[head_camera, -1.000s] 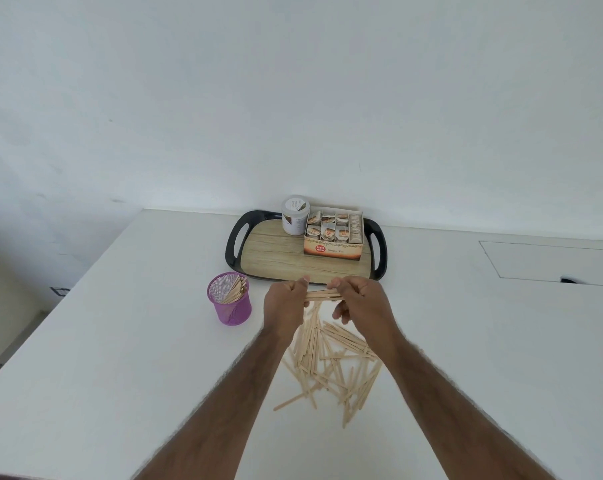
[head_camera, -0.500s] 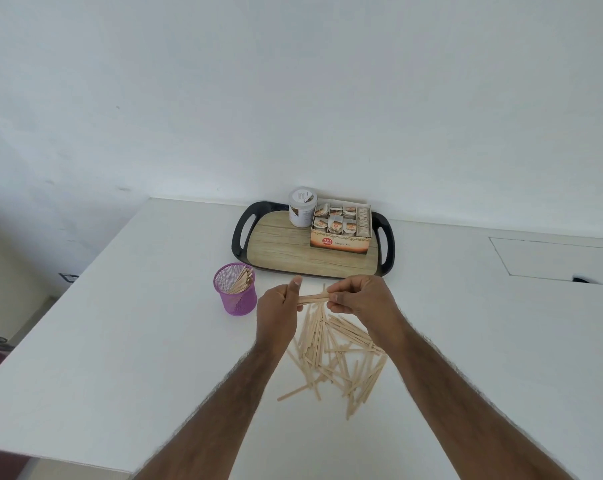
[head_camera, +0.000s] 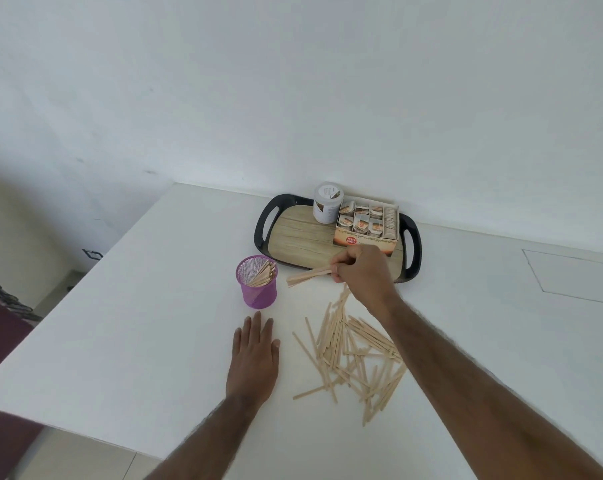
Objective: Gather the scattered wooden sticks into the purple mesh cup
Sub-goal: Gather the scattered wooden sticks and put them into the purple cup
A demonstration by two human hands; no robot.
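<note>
Sticks (head_camera: 353, 355) lie in a loose, crisscrossed heap on the white table (head_camera: 147, 334), and the right forearm passes over the heap's right edge. More of them stand leaning inside the purple mesh cup (head_camera: 258, 292), which sits upright on the table to the left of the heap, near the tray's (head_camera: 303, 237) front left corner. The right hand (head_camera: 362, 268) is raised beyond the heap, at the tray's near edge, with its fingers curled round a small bundle (head_camera: 307, 276) of sticks. The bundle juts out leftward from the fist and slopes a little downward. Its free end is near the cup's rim but apart from it, not yet over the mouth. The left hand (head_camera: 255, 355) lies flat on the table, palm down, with the fingers straight and close together and the thumb out to the right, holding nothing. It rests just in front of the cup without touching it, to the left of the heap. The tray is black with a wood-print floor and a handle at each end, and it stands at the far side of the table by the wall. On it are a white jar (head_camera: 327, 202) at the back and, right beside the jar, an open box (head_camera: 365, 225) of small packets. The right hand hides part of the box's front. A rectangular panel (head_camera: 577, 275) is outlined in the tabletop on the far right.
</note>
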